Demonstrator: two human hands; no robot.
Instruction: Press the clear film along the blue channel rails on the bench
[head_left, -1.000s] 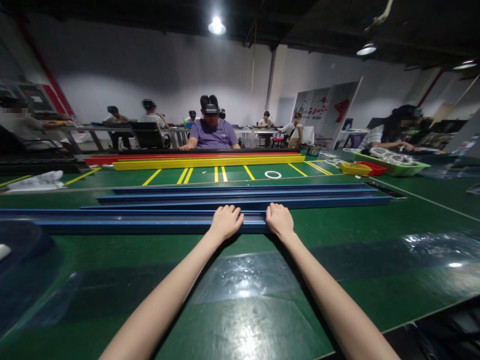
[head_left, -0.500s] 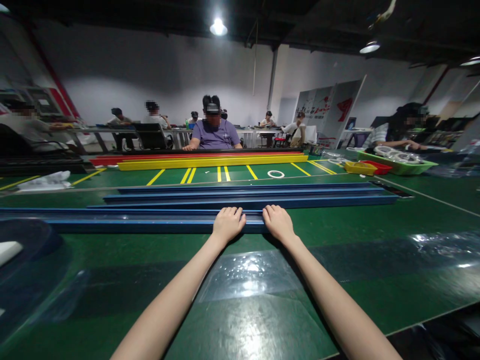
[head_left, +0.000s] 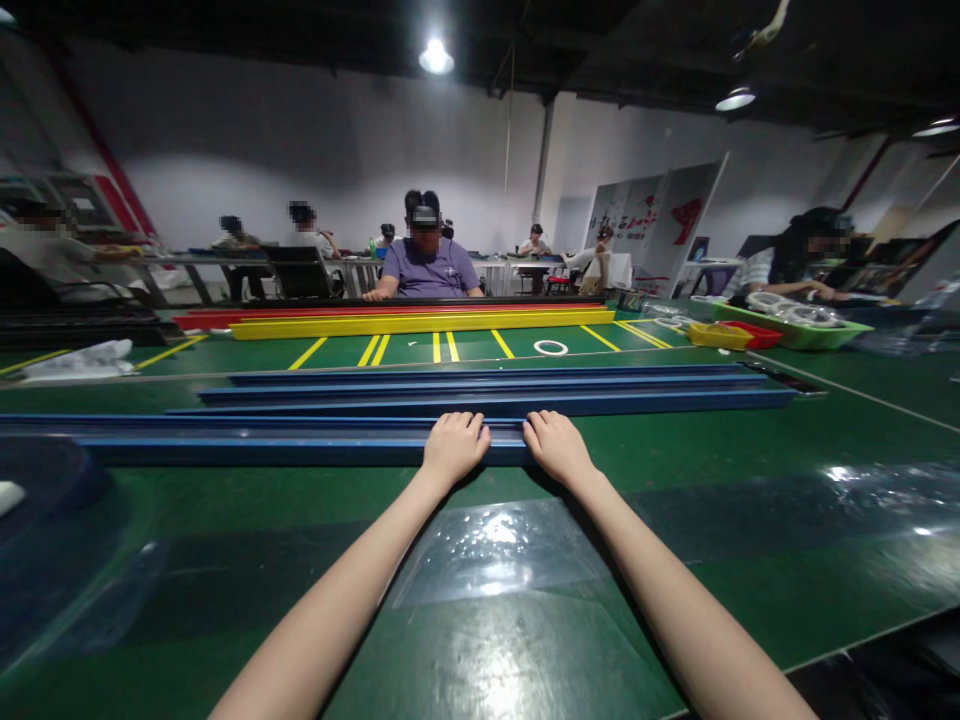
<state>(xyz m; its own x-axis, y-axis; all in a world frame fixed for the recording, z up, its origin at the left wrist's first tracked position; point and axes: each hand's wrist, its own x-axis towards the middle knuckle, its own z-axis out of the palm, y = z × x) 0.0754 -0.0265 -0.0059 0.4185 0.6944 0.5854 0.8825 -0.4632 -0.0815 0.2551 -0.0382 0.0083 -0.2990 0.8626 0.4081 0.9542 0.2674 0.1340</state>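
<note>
A long blue channel strip (head_left: 262,450) lies across the green table, running off toward the left. My left hand (head_left: 454,446) grips it near its right end, with the fingers bent over the far edge. My right hand (head_left: 556,446) is closed around the very end of the same strip. A short stretch of the strip shows between the two hands. Just beyond my fingers lie more blue channel strips (head_left: 645,402), roughly parallel to the first. The undersides of my hands and my thumbs are mostly hidden.
Clear plastic sheet (head_left: 502,545) covers the near table. Yellow strips (head_left: 420,322) and red ones lie farther back, before a seated person (head_left: 429,268). A white ring (head_left: 551,348), a green basket (head_left: 806,328) and a yellow tray (head_left: 718,336) are beyond. A dark blue roll (head_left: 45,500) stands left.
Both hands keep their hold on the blue channel strip, almost unmoved. The view has shifted very slightly.
</note>
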